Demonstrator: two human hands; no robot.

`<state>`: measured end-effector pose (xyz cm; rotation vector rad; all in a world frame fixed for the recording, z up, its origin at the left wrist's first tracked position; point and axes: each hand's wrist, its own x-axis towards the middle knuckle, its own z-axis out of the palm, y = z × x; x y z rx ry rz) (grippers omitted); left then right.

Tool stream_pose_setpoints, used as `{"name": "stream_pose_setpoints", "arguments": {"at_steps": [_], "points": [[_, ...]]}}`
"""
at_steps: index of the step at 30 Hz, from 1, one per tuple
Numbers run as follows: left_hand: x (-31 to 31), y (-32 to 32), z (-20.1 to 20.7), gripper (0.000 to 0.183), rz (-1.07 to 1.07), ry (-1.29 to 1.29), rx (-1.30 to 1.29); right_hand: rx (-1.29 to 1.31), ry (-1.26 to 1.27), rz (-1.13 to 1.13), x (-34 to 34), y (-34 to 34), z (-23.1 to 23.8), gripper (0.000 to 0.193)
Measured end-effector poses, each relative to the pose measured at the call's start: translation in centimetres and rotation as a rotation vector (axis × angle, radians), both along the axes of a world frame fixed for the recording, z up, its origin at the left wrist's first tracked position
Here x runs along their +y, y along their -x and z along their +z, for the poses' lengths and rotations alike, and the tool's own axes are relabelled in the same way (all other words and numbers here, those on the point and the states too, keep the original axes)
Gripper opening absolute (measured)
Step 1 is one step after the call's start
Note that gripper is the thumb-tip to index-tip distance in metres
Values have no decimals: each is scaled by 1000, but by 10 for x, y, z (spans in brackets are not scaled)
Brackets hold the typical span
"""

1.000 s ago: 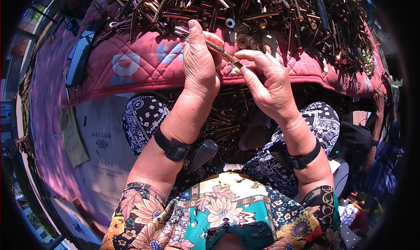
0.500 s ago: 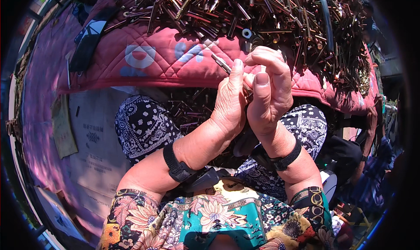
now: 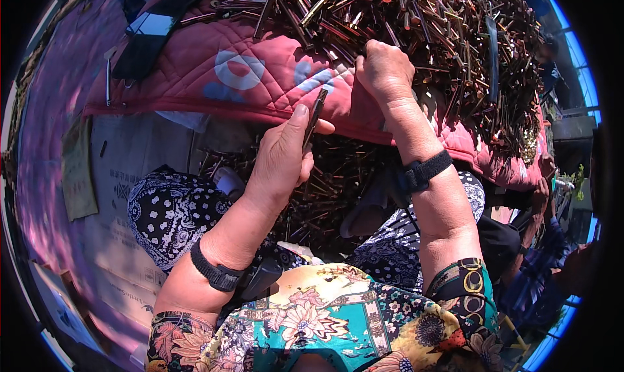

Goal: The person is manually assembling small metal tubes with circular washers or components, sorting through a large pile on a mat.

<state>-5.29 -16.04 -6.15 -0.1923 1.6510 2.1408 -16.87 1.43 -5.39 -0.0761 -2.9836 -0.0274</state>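
Between the thumb and curled fingers of the left hand point(image 3: 283, 157), a slim dark metal rod point(image 3: 314, 119) is pinched near its lower end and held almost upright, just in front of the red quilted cloth point(image 3: 260, 79). The fingers of the right hand point(image 3: 385, 69) are bunched together and pressed down at the near edge of the heap of metal rods point(image 3: 416, 27); whether a piece is gripped there cannot be told, since the fingertips are hidden. A second, looser scatter of rods point(image 3: 325, 190) is seen lower down, between the knees.

The held rod is gripped at one end only, so it could be tipped out of the pinch and lost among the scatter below. At the heap, neighbouring pieces could be dragged over the cloth's edge, because the rods lie tangled and crossed. Fingertips could also be pricked on sharp ends. A dark phone-like slab point(image 3: 148, 34) lies well apart at the cloth's far left.
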Motion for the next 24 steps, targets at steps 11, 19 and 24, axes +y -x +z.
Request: {"name": "stream_pose_setpoints", "arguments": {"at_steps": [11,19,24], "points": [[-6,8,-10,37,-48,-159,-104,307,444,229,29,-12,-16,17],[3,17,-16,33,-117,-188,-101,-199,1436,332,1,-83,8,16],[11,21,-10,31,-66,-211,-89,-283,1524,308,15,-93,10,16]]}}
